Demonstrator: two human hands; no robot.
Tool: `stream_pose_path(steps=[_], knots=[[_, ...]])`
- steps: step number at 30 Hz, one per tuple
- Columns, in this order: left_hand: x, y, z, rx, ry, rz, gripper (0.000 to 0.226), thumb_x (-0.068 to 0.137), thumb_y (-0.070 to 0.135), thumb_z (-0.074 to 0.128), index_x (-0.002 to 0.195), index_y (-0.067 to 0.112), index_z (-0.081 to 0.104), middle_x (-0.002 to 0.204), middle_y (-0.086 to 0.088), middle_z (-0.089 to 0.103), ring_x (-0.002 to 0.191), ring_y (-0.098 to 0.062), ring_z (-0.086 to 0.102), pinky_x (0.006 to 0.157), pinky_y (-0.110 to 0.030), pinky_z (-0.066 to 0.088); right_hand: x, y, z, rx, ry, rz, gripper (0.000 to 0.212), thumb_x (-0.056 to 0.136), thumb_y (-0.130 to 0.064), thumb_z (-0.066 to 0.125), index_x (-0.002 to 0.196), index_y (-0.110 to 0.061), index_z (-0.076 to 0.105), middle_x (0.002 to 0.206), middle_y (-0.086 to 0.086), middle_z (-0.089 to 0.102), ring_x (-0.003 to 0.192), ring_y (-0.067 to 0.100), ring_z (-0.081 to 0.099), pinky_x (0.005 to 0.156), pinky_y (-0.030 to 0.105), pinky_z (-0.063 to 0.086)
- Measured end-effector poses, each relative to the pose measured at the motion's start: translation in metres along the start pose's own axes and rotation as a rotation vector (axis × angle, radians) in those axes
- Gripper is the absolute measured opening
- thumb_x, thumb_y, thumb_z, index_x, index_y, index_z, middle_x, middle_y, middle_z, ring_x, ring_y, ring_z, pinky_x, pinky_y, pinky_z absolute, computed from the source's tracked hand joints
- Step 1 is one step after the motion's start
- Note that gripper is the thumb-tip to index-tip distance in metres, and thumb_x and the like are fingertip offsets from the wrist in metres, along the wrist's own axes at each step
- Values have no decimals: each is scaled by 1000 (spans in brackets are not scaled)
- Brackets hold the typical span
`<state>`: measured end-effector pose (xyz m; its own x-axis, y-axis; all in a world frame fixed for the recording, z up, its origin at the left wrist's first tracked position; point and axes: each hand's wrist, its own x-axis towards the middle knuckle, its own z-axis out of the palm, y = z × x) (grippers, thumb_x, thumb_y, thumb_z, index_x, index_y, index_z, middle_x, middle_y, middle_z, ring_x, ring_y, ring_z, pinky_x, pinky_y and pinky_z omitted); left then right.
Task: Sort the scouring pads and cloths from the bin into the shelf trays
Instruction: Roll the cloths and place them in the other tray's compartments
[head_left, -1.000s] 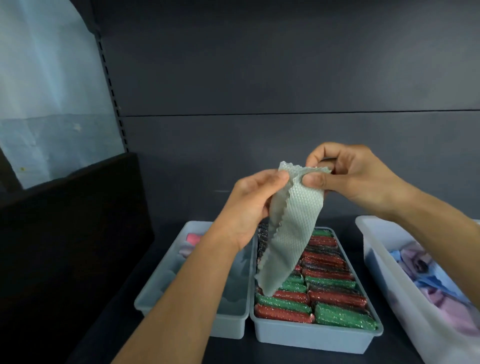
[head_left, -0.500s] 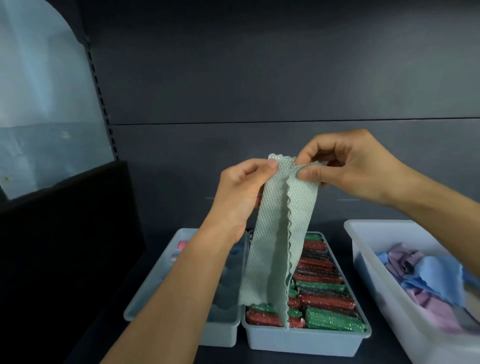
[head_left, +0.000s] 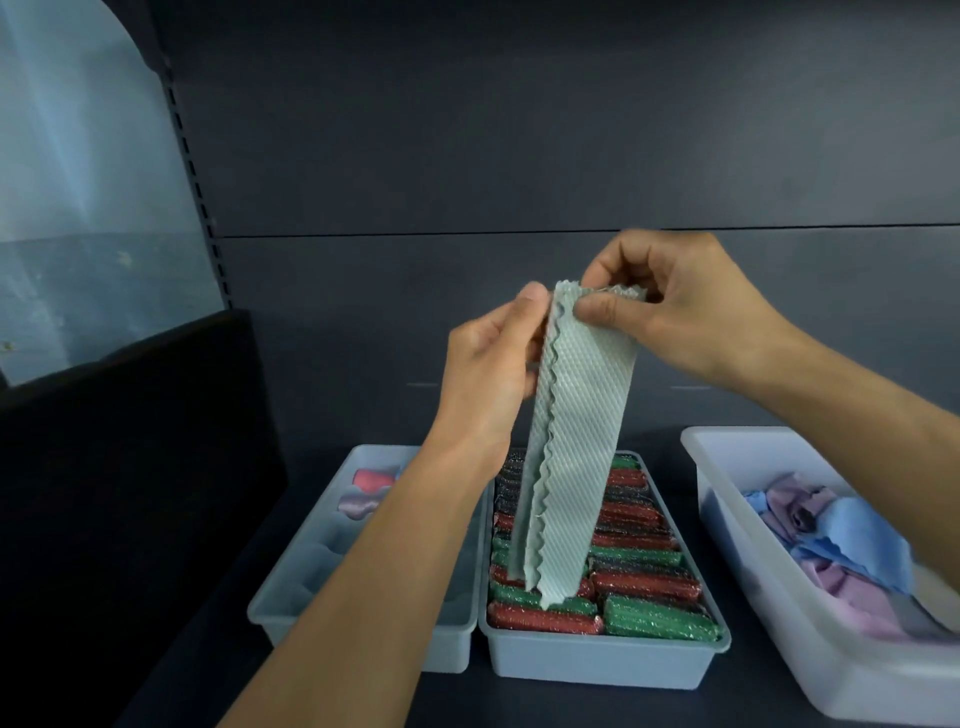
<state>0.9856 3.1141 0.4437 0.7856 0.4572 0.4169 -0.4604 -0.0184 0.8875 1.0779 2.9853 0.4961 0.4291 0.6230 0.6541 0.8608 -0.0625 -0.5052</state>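
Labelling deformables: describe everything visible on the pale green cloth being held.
The cloth is pale grey-green with a waffle-like texture and wavy edges. Folded lengthwise into a narrow strip, it hangs limp over the tray of red and green pads. The left hand and right hand each pinch its top end.

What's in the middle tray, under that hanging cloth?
Rows of red, green and dark glittery scouring pads fill the middle tray. The hanging cloth covers part of its left rows.

Pale green cloth (head_left: 576, 426) w/ waffle weave, matt, zigzag-cut edges, scouring pads (head_left: 644, 584) glittery red/green mesh, trays (head_left: 597, 662) smooth grey plastic, bin (head_left: 810, 670) translucent white plastic, shelf back (head_left: 467, 130) matt dark.
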Motion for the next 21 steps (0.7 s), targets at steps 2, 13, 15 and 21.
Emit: stream_pose_path(steps=[2, 13, 15, 21], knots=[[0, -3, -1, -26, -69, -7, 47, 93, 43, 56, 129, 13, 58, 112, -9, 72, 105, -23, 70, 95, -47, 54, 2, -1, 0, 3, 22, -9, 12, 83, -16, 74, 80, -15, 62, 77, -2, 65, 60, 2, 54, 57, 16, 46], [-15, -56, -2, 212, -172, -243, 25, 85, 24, 74, 100, 5, 73, 100, -9, 76, 97, -24, 72, 92, -39, 56, 9, 6, -5, 79, 71, 47, 25, 81, -19, 76, 99, -19, 59, 80, -4, 61, 54, -1, 46, 55, 17, 43], [-19, -65, -12, 253, -236, -333, 27, 88, 30, 68, 103, 7, 73, 103, -4, 76, 98, -18, 71, 92, -31, 54, 9, 10, -10, 131, 70, 67, 26, 81, -18, 76, 101, -21, 60, 80, -1, 63, 60, 7, 49, 59, 23, 44], [-34, -80, -26, 26, -419, -639, 39, 100, 36, 47, 118, 7, 66, 115, -15, 71, 105, -30, 68, 99, -46, 51, 5, 24, -10, 111, 81, 91, 28, 81, -18, 76, 103, -22, 60, 79, -1, 64, 60, 5, 48, 61, 17, 43]])
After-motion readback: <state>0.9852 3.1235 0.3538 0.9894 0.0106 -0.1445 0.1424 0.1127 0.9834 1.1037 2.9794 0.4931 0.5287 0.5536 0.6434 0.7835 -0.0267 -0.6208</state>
